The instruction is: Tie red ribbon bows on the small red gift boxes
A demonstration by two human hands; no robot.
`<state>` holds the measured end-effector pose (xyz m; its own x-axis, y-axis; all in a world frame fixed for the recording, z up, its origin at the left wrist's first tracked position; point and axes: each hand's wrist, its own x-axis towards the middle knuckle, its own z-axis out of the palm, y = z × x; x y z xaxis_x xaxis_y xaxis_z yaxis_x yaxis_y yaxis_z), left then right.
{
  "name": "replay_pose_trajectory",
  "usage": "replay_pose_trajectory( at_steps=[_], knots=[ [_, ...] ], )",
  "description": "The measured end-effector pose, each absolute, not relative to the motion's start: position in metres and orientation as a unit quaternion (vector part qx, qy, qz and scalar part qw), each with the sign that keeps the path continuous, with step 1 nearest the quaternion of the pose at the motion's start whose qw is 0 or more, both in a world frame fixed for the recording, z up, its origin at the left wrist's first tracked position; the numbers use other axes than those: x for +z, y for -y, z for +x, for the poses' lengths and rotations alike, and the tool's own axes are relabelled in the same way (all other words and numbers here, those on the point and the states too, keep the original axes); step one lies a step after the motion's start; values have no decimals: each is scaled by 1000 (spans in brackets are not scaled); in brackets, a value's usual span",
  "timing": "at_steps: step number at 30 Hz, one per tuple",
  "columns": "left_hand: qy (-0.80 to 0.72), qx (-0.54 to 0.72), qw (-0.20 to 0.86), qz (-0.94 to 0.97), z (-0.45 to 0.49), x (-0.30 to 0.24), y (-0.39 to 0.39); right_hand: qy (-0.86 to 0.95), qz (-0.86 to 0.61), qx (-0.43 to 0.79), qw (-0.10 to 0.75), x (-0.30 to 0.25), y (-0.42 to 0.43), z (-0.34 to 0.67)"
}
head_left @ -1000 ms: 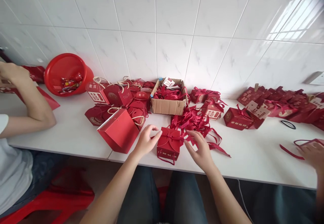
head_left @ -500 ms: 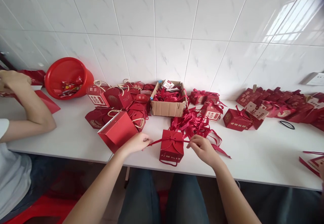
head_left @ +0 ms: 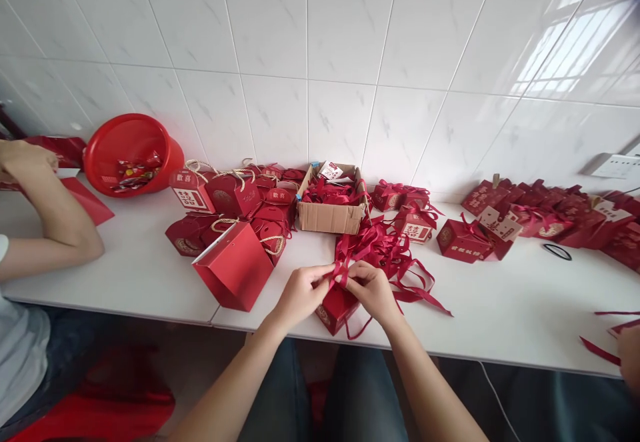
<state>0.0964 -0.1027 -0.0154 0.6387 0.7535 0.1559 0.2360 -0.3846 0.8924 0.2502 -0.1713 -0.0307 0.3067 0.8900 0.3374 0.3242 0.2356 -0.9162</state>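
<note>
In front of me at the table's edge sits a small red gift box, turned at an angle, its top largely hidden by my hands. Above it my left hand pinches a red ribbon between thumb and fingers. My right hand grips the same ribbon from the other side, close to my left fingertips. The ribbon crosses in a loop or knot between the hands; which I cannot tell. Another ribbon end hangs off the box's front. Left of my hands stands a larger plain red box, tilted.
Behind lies a heap of red ribbons near a cardboard box of ribbons. Finished-looking gift boxes stack at left, others at right. A red basin holds wrapped sweets. A co-worker's arm rests at far left.
My hands have come together over the small box, bringing the ribbon ends, earlier stretched apart sideways, to its middle. The small box has turned.
</note>
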Motion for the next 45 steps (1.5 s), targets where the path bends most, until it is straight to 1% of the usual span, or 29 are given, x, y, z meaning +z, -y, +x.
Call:
replay_pose_trajectory(
  at_steps=[2, 4, 7, 11, 15, 22, 25, 28, 31, 34, 38, 42, 45],
  knots=[
    [-302, 303, 356, 831, 99, -20, 108, 534, -576, 264, 560, -27, 173, 249],
    [-274, 319, 293, 859, 99, -25, 110, 529, -602, 273, 532, -23, 173, 249],
    [-234, 340, 234, 880, 97, -30, 105, 525, -631, 288, 494, -19, 174, 252],
    [-165, 322, 163, 918, 93, -31, 92, 540, -616, 354, 451, -12, 172, 261],
    [-137, 316, 178, 922, 94, -27, 83, 563, -595, 400, 410, -6, 168, 267],
    [-126, 372, 258, 883, 97, -31, 82, 575, -598, 379, 410, -6, 169, 263],
    [-145, 379, 269, 874, 96, -32, 86, 582, -603, 364, 407, -4, 171, 260],
    [-173, 373, 252, 876, 96, -30, 91, 581, -613, 344, 410, -1, 174, 259],
    [-187, 362, 220, 886, 93, -28, 95, 581, -637, 290, 416, 0, 178, 262],
    [-214, 351, 155, 898, 83, -27, 99, 580, -657, 245, 414, -4, 182, 271],
    [-254, 318, 84, 909, 62, -30, 100, 572, -672, 237, 406, -12, 188, 286],
    [-259, 284, 63, 921, 48, -23, 100, 586, -661, 259, 391, -17, 190, 292],
    [-262, 278, 95, 919, 49, -11, 100, 586, -654, 259, 402, -20, 190, 287]
  ],
)
